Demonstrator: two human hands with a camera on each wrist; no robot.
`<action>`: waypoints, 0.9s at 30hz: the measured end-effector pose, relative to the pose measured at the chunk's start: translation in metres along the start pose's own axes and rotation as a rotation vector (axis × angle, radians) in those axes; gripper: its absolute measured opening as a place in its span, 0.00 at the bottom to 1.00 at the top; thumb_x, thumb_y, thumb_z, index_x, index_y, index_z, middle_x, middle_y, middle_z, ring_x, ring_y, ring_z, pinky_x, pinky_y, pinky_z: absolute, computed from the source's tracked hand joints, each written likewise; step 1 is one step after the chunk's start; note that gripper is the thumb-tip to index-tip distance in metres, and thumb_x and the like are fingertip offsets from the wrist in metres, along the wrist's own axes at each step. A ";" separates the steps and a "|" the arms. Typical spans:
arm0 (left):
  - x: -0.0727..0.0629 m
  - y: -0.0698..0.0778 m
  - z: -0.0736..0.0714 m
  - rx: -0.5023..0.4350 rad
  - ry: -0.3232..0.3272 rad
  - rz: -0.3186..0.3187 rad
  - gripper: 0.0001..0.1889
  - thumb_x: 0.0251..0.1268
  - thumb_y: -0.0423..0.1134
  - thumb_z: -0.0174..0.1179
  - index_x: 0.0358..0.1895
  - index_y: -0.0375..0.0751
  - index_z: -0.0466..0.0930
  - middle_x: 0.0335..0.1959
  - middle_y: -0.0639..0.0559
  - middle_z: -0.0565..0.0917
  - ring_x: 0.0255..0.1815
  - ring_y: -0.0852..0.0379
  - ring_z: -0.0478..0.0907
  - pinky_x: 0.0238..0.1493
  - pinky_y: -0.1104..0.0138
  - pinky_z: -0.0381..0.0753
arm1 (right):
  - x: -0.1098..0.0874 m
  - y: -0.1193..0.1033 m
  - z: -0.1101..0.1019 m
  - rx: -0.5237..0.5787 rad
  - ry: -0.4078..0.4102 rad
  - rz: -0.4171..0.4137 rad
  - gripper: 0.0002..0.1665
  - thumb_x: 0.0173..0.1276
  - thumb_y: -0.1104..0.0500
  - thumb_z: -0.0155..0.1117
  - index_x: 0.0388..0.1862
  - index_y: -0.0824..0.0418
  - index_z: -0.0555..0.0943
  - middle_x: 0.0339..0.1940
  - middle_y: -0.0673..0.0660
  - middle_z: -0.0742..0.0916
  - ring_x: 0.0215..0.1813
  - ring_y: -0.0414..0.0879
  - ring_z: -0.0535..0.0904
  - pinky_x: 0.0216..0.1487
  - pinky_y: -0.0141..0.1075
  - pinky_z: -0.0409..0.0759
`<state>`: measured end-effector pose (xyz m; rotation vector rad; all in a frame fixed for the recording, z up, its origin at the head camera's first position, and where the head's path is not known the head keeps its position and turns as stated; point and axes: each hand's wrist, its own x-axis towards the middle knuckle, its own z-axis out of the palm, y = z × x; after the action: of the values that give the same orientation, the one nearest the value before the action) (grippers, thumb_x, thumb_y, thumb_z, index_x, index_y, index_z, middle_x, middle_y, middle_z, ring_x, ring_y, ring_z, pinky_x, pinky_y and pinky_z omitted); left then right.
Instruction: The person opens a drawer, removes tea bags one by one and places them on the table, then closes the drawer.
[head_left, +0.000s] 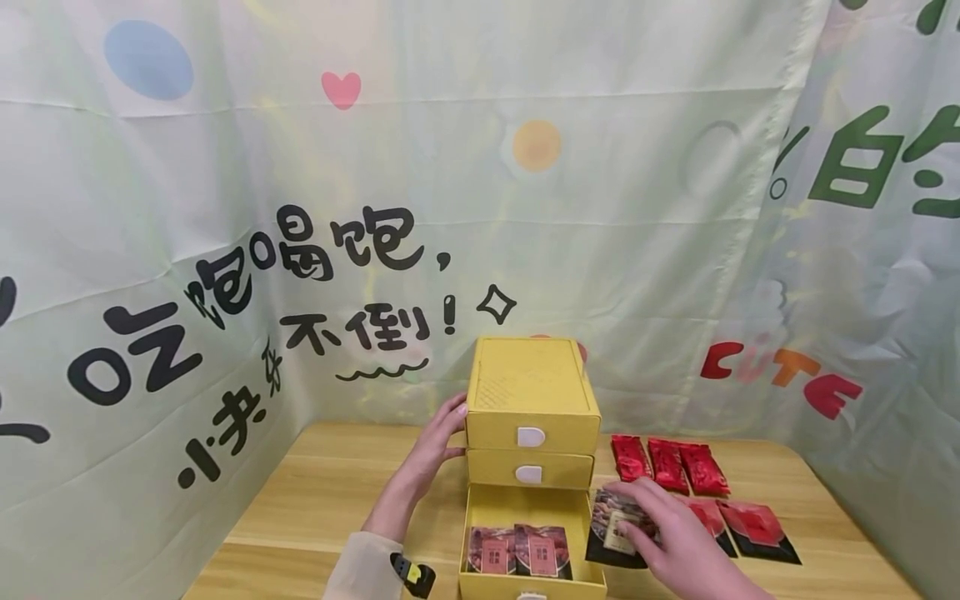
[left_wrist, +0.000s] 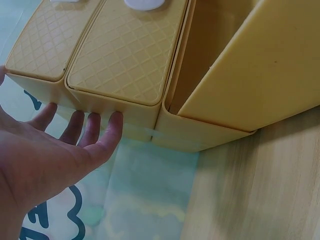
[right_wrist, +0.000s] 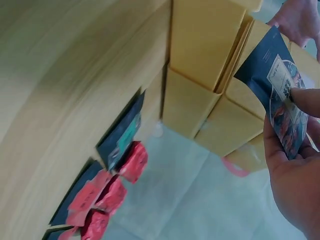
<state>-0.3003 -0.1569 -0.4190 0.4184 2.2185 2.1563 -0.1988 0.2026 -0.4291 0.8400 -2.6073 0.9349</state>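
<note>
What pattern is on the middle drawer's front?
The middle drawer has criss-cross diamonds, clearest in the left wrist view.

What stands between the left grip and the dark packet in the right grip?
The yellow drawer unit stands between the left grip and the dark packet in the head view.

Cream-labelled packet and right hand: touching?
Touching. The right wrist view shows it: the right hand pinches the cream-labelled packet, thumb on its printed face.

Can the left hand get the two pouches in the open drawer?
Probably yes: the left hand holds nothing, and the pulled-out bottom drawer leaves both pouches uncovered from above.
</note>
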 end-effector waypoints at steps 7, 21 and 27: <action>0.000 -0.001 0.000 -0.007 -0.001 0.001 0.35 0.81 0.56 0.49 0.82 0.42 0.58 0.70 0.36 0.72 0.69 0.37 0.67 0.60 0.48 0.77 | -0.008 0.012 -0.004 -0.090 -0.086 0.139 0.27 0.67 0.61 0.74 0.65 0.49 0.80 0.56 0.45 0.83 0.52 0.42 0.82 0.46 0.37 0.85; 0.001 -0.002 -0.001 -0.003 -0.004 0.002 0.35 0.81 0.56 0.49 0.81 0.42 0.59 0.70 0.37 0.72 0.68 0.39 0.69 0.59 0.47 0.78 | -0.007 0.040 -0.001 -0.012 -0.225 0.359 0.24 0.67 0.59 0.74 0.61 0.53 0.83 0.59 0.55 0.85 0.61 0.60 0.81 0.58 0.61 0.80; 0.001 -0.001 -0.001 -0.008 -0.004 -0.003 0.35 0.81 0.57 0.49 0.82 0.43 0.59 0.70 0.37 0.72 0.68 0.40 0.69 0.59 0.49 0.78 | -0.008 0.054 0.005 -0.029 -0.256 0.389 0.22 0.67 0.62 0.74 0.60 0.54 0.83 0.60 0.60 0.85 0.66 0.70 0.76 0.61 0.68 0.75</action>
<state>-0.3016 -0.1576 -0.4198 0.4192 2.2058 2.1604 -0.2241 0.2366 -0.4632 0.4777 -3.0711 0.9300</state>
